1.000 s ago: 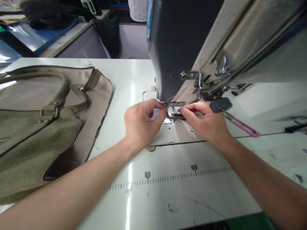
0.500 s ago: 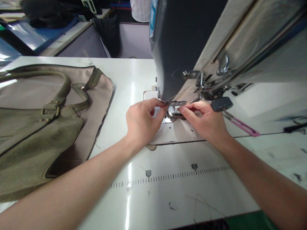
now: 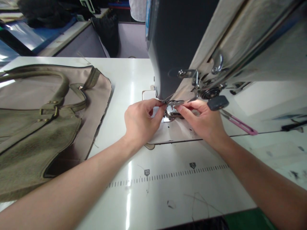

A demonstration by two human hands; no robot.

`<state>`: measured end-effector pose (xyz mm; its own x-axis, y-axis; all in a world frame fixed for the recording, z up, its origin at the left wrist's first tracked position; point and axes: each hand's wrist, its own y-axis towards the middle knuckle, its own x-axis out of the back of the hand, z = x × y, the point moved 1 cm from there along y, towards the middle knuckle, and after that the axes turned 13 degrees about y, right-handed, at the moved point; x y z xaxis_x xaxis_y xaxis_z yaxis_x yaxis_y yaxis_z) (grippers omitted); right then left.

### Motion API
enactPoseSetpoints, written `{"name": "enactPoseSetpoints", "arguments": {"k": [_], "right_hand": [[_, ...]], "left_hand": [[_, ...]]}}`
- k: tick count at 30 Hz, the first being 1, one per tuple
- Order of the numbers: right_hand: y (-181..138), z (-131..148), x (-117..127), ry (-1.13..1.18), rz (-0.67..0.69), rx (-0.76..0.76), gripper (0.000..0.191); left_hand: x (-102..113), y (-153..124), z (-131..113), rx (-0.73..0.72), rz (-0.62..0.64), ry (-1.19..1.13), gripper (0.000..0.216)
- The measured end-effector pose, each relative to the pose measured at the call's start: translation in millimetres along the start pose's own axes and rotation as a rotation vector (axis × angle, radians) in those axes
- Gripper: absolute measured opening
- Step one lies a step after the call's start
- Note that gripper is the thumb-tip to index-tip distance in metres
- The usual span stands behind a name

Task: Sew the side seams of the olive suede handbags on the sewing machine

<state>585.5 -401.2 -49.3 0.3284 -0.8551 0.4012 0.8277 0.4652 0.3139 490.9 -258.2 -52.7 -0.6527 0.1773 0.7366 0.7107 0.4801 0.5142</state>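
Observation:
At the needle area of a sewing machine (image 3: 182, 41), my left hand (image 3: 140, 121) is closed, thumb and index finger pinched just left of the metal presser foot (image 3: 172, 111). On the foot's right side my right hand (image 3: 207, 123) also pinches, its fingertips close to the needle area. Whatever lies between the fingertips of either hand is too small to make out. The needle itself is hard to see behind the machine head and fingers. To the left lies an olive-green handbag (image 3: 21, 150) with a handle, an open zip and a beige lining.
Pink-handled thread snips (image 3: 241, 124) lie right of my right hand. A printed ruler scale (image 3: 168, 174) runs along the front of the white table (image 3: 120, 204), with loose threads near it. Behind stands another table (image 3: 59, 40) with dark items on it.
The whole view has shifted slightly, so things appear a little further left. Both hands keep nearly the same pinched pose at the needle area.

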Motion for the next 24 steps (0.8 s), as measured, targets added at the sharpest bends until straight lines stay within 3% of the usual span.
{"name": "enactPoseSetpoints", "arguments": {"k": [15, 24], "right_hand": [[-3.4, 5.9, -13.8, 0.252, 0.104, -0.055, 0.015], [-0.5, -0.8, -21.6, 0.302, -0.020, -0.145, 0.013]], "left_hand": [[0.3, 0.7, -1.7, -0.015, 0.035, 0.021, 0.017], [-3.1, 0.7, -0.6, -0.014, 0.036, -0.027, 0.020]]}}
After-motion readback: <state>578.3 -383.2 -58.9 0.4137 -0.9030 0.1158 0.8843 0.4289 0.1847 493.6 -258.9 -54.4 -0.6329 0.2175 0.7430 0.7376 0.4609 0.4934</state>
